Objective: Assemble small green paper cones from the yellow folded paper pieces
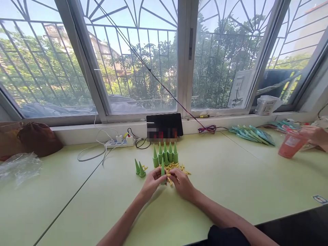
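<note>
My left hand (153, 181) is closed around a green cone-shaped piece (163, 168), its pointed tip up. Against the cone's right side, my right hand (182, 181) pinches what looks like a small yellow peg (168, 175); the fingers partly hide it. Many loose yellow pegs (183, 168) lie in a pile just behind my hands. Beyond the pile stands a group of several green cones (165, 155) on cylindrical bases. Left of my left hand are two more green cones (140, 171), with a few yellow pegs beside them.
A dark tablet (164, 124) leans by the window sill. To its left is a power strip (120, 140) with cables. Brown bag (39, 138) and clear plastic (22, 167) lie far left. At right, another person's hand (314, 135) holds a pink cup (291, 143) near green plastic bags (252, 134).
</note>
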{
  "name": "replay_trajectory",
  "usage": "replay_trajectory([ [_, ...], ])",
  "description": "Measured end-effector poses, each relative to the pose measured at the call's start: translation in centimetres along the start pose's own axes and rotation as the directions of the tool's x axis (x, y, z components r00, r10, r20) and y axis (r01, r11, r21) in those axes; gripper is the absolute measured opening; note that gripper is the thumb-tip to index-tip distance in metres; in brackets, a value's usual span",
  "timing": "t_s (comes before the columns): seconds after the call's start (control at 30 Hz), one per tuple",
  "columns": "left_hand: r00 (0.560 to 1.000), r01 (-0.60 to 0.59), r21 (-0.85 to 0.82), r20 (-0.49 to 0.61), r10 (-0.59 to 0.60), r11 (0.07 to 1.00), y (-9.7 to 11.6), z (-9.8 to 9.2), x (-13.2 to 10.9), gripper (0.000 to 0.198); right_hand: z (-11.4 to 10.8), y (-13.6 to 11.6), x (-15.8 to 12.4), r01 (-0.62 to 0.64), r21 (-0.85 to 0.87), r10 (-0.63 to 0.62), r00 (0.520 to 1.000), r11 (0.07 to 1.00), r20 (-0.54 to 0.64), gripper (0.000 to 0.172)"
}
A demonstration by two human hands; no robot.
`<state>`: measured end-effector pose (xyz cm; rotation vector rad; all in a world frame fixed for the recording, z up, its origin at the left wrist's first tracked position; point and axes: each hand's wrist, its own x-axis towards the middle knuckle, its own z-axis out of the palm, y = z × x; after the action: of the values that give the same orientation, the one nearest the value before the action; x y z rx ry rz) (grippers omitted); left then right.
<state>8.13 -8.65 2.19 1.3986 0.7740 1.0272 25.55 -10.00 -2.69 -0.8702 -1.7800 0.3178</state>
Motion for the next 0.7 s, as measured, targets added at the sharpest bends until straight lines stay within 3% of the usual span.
replay_trajectory([
  [0.33, 0.999, 0.009, 0.029, -0.042, -0.008, 1.0, 0.77, 0.33, -0.21, 0.035, -0.09, -0.18, 0.04, 0.003, 0.008, -0.003, 1.0, 1.0, -0.021, 0.011],
  [0.7, 1.0, 0.002, 0.025, 0.01, -0.002, 1.0, 0.51, 0.41, -0.12, 0.033, -0.4, 0.09, 0.0, -0.027, 0.01, 0.027, 1.0, 1.0, -0.005, 0.018],
])
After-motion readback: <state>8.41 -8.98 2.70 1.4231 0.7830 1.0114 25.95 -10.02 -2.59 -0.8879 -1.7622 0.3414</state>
